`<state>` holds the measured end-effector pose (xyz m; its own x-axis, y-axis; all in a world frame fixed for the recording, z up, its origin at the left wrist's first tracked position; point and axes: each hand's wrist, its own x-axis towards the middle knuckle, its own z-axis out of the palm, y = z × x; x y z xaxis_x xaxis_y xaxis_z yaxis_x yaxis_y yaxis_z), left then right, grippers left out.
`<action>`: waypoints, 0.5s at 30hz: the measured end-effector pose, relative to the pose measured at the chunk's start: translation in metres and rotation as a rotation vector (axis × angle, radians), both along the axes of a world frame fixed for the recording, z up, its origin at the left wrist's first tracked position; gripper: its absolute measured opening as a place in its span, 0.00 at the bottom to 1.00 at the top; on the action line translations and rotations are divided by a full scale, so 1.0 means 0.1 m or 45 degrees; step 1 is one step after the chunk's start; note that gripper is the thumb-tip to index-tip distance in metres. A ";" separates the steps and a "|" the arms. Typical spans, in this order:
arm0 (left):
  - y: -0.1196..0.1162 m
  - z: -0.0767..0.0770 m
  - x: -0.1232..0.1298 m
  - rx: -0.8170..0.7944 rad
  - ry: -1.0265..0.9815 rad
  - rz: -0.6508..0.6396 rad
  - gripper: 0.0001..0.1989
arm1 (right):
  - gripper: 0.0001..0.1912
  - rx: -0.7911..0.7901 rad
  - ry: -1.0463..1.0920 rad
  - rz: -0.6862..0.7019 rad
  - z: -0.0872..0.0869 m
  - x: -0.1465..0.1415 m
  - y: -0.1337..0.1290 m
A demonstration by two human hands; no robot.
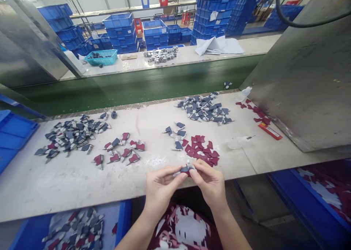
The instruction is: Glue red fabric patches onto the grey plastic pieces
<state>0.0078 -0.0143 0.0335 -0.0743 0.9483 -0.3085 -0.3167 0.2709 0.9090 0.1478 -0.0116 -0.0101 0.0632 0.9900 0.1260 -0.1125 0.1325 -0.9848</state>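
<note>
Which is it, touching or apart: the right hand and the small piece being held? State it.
Touching. The head view shows the right hand pinching one end of the small piece, with no gap visible between them.

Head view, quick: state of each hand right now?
Left hand: closed, pinching a small blue-gray and maroon part.
Right hand: closed, pinching the same part from the other side.

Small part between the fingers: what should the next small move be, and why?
I'd probably press the maroon piece flush with both thumbs before releasing. The left hand and right hand pinch the small part between them, with maroon showing along its near side. Whether it is seated I can't tell. Finished-looking maroon-faced parts lie to the left.
</note>
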 end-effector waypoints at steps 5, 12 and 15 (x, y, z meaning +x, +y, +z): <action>0.01 -0.01 -0.02 0.117 0.056 -0.034 0.12 | 0.09 0.073 -0.096 -0.055 0.04 -0.04 -0.01; -0.07 -0.08 0.02 0.341 0.168 0.025 0.09 | 0.08 0.093 -0.103 -0.224 0.12 -0.18 -0.06; -0.11 -0.13 0.04 0.387 0.197 0.054 0.09 | 0.09 0.084 -0.088 -0.240 0.12 -0.20 -0.08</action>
